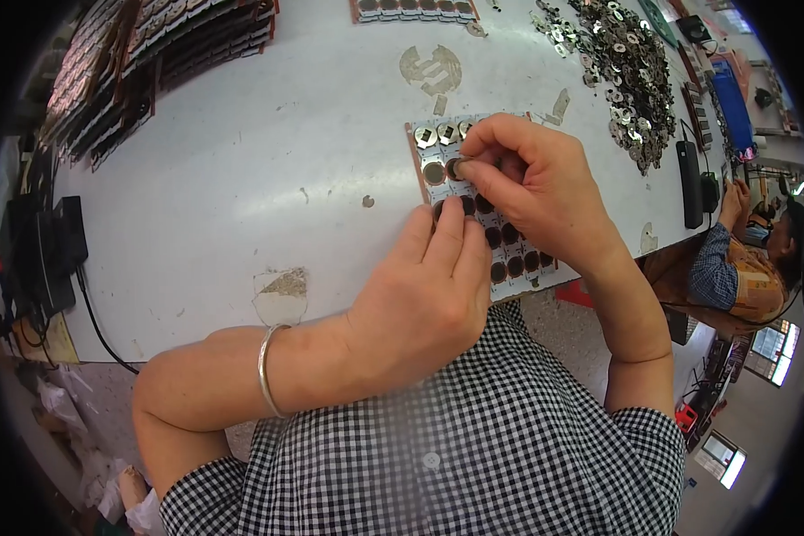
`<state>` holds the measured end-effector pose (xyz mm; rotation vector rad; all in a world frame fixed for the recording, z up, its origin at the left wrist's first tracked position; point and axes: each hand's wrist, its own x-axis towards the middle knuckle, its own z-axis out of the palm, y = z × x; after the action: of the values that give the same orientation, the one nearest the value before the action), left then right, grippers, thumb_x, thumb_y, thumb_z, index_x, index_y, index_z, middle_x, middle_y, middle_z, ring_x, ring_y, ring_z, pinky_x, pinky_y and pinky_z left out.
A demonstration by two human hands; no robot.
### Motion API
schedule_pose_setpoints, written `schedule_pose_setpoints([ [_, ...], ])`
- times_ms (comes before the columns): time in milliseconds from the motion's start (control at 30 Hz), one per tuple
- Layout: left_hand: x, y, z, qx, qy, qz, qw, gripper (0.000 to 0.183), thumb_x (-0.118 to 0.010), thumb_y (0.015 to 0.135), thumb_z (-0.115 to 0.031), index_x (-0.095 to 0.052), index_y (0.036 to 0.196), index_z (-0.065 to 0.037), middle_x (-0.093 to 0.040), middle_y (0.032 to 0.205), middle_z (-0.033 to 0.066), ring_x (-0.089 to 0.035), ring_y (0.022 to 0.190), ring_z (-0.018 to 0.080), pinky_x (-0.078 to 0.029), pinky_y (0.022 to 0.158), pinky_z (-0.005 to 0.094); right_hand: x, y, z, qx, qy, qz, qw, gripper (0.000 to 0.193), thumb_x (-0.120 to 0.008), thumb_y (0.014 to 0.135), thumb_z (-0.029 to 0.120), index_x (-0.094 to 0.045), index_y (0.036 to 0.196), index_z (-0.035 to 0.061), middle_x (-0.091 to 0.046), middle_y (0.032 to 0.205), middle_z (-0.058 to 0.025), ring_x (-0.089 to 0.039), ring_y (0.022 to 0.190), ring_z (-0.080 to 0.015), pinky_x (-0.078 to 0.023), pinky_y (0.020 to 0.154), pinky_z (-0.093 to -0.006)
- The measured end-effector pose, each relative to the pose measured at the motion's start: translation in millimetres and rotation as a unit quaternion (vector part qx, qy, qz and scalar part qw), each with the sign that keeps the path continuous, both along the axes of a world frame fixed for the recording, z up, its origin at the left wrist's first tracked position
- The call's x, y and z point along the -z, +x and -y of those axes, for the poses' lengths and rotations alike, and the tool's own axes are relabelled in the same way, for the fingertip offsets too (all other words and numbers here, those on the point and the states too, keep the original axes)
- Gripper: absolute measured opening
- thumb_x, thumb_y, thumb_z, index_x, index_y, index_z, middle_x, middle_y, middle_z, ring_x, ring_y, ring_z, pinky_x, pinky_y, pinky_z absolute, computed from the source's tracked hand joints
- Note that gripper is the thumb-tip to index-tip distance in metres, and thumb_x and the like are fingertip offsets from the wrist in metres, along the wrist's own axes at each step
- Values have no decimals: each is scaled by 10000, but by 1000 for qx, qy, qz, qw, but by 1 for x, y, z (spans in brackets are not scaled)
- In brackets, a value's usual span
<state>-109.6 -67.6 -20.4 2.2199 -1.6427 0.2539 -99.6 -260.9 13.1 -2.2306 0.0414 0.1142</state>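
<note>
Board: the pale board (436,190) lies flat in front of me, towards 1 o'clock, at the near edge of the white table (196,196).
Far row: bright metal discs (425,136) show at the board's 11 o'clock corner; my right hand hides the row's other end.
Dark circles: rows of dark round pieces (515,267) fill the part nearer me, some covered by my fingers.
Right hand: my right hand (545,183) comes in from 4 o'clock, thumb and forefinger nearly meeting over the second row; I cannot tell whether a small piece is clamped between them.
Left hand: my left hand (424,290) reaches in from 7 o'clock, fingers straight and close together, tips resting on the third row, gripping nothing that I can see.
Doing it well: I judge this fingertip work wants steady left-hand pressure so the board cannot slide, a light pinch, and care not to nudge neighbouring circles.
Loose heap: metal pieces (639,85) lie at 2 o'clock from the board.
Stacks: more boards (210,36) are piled at 10 o'clock.
</note>
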Motion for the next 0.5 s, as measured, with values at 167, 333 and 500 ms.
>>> schedule_pose_setpoints([
  [167, 2, 0, 0, 3, -9, -7, 1000, 527, -784, 702, -272, -712, 1054, 114, -656, 1139, 288, -634, 1146, 444, -509, 1025, 532, 6, 0, -2, 4, 4, 15, 1000, 98, -726, 892, 2, -679, 977, 3, -643, 764, 49, -430, 597, -1, -369, 528, -200],
  [333, 2, -1, 0, 4, -8, -13, 1000, 544, -785, 697, -271, -710, 1068, 119, -655, 1144, 290, -633, 1148, 446, -507, 1029, 532, 5, -1, -4, 23, 8, 2, 1000, 88, -733, 894, 4, -677, 963, 4, -636, 754, 50, -438, 599, 0, -379, 528, -202],
  [500, 2, -1, 0, 0, -8, -17, 1000, 555, -780, 697, -269, -704, 1074, 131, -654, 1155, 299, -631, 1152, 451, -507, 1031, 533, 12, -5, -9, 5, -39, 60, 997, 99, -746, 886, 12, -691, 967, 6, -633, 770, 20, -496, 632, -27, -413, 560, -208],
])
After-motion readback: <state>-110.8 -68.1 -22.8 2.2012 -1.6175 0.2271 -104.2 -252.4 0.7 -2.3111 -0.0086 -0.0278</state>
